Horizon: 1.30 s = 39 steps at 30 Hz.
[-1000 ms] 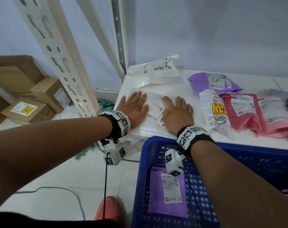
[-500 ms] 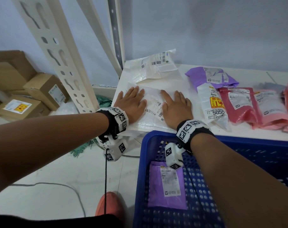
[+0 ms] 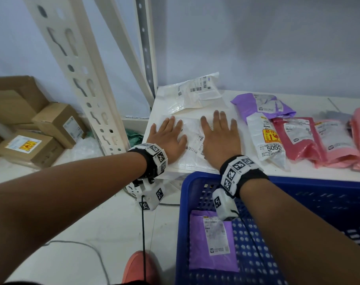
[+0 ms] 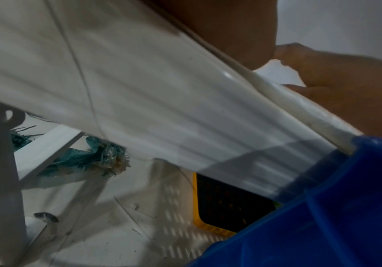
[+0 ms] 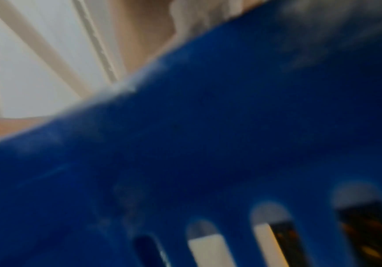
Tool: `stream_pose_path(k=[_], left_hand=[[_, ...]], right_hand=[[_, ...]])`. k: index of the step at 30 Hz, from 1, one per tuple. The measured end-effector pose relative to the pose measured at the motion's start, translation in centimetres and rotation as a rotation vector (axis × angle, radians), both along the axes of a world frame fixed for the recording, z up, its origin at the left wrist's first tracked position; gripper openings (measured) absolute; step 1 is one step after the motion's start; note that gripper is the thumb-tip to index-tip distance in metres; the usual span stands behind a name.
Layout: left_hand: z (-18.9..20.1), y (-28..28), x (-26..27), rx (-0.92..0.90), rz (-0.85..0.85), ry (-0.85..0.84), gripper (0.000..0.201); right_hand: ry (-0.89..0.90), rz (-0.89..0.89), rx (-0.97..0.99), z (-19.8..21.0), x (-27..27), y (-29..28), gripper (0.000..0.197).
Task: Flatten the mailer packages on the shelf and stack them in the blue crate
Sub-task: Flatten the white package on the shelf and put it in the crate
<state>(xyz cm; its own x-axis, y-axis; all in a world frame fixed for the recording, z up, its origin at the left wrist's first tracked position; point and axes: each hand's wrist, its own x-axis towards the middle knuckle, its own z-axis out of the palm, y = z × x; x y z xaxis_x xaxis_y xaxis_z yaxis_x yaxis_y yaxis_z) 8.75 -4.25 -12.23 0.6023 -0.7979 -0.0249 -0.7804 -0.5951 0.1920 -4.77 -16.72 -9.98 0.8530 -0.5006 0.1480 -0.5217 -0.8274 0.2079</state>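
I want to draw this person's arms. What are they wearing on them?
Bare arms, no sleeves. Each wrist has a black band covered with white squares printed with black checker-like codes. Under each wrist hangs a small white camera box bearing the same codes, with a thin black cable trailing down. The left wrist band matches.

Mailers [image 3: 267,138] on shelf [image 3: 319,171]; crate [image 3: 298,182] before it.

Bare forearms — black wristbands [image 3: 245,173] with white coded tags; coral shoe [image 3: 137,268].

Right-wrist view of blue crate [image 5: 208,144] blurred, fingers out of sight.
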Motion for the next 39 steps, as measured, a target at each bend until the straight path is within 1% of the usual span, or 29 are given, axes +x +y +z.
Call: stream_pose_path(k=[2,3,4,6,8,9,11,12,15,17,19,20,22,24,26,28,30,33,36,39], left_hand=[[-0.3,0.1,0.0,0.001,0.026,-0.009,0.068],[-0.4,0.1,0.1,0.006,0.036,-0.008,0.069],[-0.4,0.2,0.1,0.010,0.044,-0.001,0.069],[-0.4,0.1,0.1,0.007,0.048,0.010,0.071],[-0.1,0.0,0.0,0.000,0.044,0.010,0.070],[0.0,-0.1,-0.1,0.003,0.043,0.011,0.069],[0.1,0.1,-0.1,0.012,0.048,0.021,0.069],[0.1,0.1,0.0,0.018,0.048,0.022,0.069],[0.0,0.1,-0.1,0.033,0.035,0.009,0.070],[0.0,0.1,-0.3,0.024,0.027,-0.061,0.070],[0.0,0.3,-0.4,-0.008,-0.022,-0.142,0.068],[0.0,0.4,-0.4,-0.027,-0.070,-0.141,0.066],[0.0,0.5,-0.3,-0.034,-0.155,-0.066,0.062],[-0.1,0.5,-0.1,-0.009,-0.172,-0.021,0.061],[-0.1,0.4,0.0,0.007,-0.144,-0.018,0.064],[-0.1,0.4,-0.1,0.025,-0.117,-0.026,0.067],[0.0,0.4,-0.1,0.045,-0.090,-0.027,0.070],[-0.2,0.3,0.1,0.048,-0.009,-0.009,0.072],[-0.4,0.4,0.4,0.035,0.107,0.002,0.076],[-0.3,0.3,0.3,0.050,0.157,0.020,0.080]], right_hand=[[0.023,0.022,-0.084,1.0,0.3,0.5,0.066],[-0.002,0.023,-0.082,1.5,0.6,0.7,0.065],[-0.037,0.033,-0.059,2.0,0.9,1.0,0.064],[-0.089,0.107,0.018,2.3,1.8,1.6,0.061],[-0.087,0.162,0.112,1.6,2.6,2.5,0.059],[-0.077,0.146,0.178,0.8,2.8,2.8,0.059],[-0.065,0.058,0.323,-0.8,2.7,3.2,0.061],[-0.067,0.030,0.362,-1.5,2.6,3.2,0.062],[-0.055,0.024,0.400,-1.9,2.6,2.7,0.064],[-0.044,0.021,0.431,-1.6,2.6,2.5,0.065],[-0.044,0.024,0.443,-1.6,2.6,2.4,0.064],[-0.044,0.025,0.449,-1.6,2.6,2.4,0.063],[-0.045,0.027,0.475,-1.6,2.6,2.4,0.060],[-0.083,0.041,0.494,-1.5,2.4,2.3,0.058],[-0.206,0.037,0.457,-1.3,2.1,2.1,0.058],[-0.298,-0.036,0.352,-1.3,1.8,2.0,0.062],[-0.245,-0.100,0.316,-1.7,1.9,2.1,0.063],[-0.122,-0.122,0.371,-2.3,2.4,2.1,0.063],[-0.087,-0.134,0.396,-2.6,2.7,1.7,0.064],[-0.057,-0.139,0.435,-2.2,2.6,1.5,0.066]])
